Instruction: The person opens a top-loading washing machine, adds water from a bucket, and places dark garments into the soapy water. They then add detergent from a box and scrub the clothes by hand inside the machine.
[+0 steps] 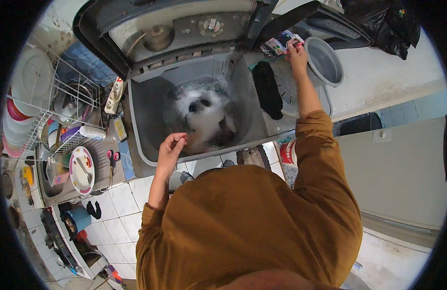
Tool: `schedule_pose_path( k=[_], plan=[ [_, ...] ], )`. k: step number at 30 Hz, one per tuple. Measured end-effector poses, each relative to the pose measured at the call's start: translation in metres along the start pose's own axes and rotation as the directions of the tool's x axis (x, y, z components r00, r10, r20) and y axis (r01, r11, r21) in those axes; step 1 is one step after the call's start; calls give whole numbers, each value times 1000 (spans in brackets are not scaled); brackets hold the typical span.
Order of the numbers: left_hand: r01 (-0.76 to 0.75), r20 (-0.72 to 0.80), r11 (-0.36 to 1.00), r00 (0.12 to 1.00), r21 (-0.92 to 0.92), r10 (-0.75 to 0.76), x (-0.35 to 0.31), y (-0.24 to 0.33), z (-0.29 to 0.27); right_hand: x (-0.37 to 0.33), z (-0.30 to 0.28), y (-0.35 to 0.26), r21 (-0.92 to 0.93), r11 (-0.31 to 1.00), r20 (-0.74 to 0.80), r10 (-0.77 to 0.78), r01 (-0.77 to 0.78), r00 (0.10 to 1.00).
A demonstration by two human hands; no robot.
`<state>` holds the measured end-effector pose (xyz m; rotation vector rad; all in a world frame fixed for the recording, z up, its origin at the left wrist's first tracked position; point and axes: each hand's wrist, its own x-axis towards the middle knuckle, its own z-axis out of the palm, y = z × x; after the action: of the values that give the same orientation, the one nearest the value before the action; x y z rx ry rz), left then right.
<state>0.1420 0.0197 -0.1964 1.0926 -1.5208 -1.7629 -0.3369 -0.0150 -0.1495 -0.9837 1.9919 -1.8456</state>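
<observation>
My left hand point(171, 149) hovers over the near rim of a washing machine's open wash tub point(151, 111). Its fingers are curled together, and nothing shows in them. Foamy grey water point(201, 104) churns in the tub, with dark cloth partly under the surface. My right hand point(297, 59) reaches to the far right, its fingers closed on a colourful packet point(281, 43) behind the machine's right side. Close to that hand sits a grey plastic basin point(325, 60). A black cloth item, perhaps a sock point(267, 91), lies on the machine top beside the tub.
The raised lid point(184, 29) stands behind the tub. At the left are a dish rack point(73, 92) with plates, a power strip point(114, 96), scissors point(111, 162) and a plate with a spoon point(82, 170). A black bag point(390, 26) rests on the right ledge.
</observation>
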Motion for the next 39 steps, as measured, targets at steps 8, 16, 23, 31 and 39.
schedule_pose_path(
  k=[8, 16, 23, 31, 39],
  plan=[
    [-1, 20, 999, 1000, 44, 0, 5, -2, 5, 48, 7, 75, -385, 918, -337, -46, -93, 940],
    [21, -30, 999, 999, 48, -20, 2, 1, 6, -4, 29, 59, 198, 942, -282, 320, -272, 904],
    [-73, 60, 989, 996, 131, 66, 27, -1, 35, -56, 17, 45, -405, 905, 79, -106, 129, 991],
    [-326, 88, 873, 945, 362, 316, 118, -17, 186, -86, 21, -12, -499, 585, 590, -312, 640, 745],
    [-253, -36, 967, 967, -43, 251, 115, -15, 239, -96, 24, -35, -433, 749, 452, -301, 502, 840]
  ],
)
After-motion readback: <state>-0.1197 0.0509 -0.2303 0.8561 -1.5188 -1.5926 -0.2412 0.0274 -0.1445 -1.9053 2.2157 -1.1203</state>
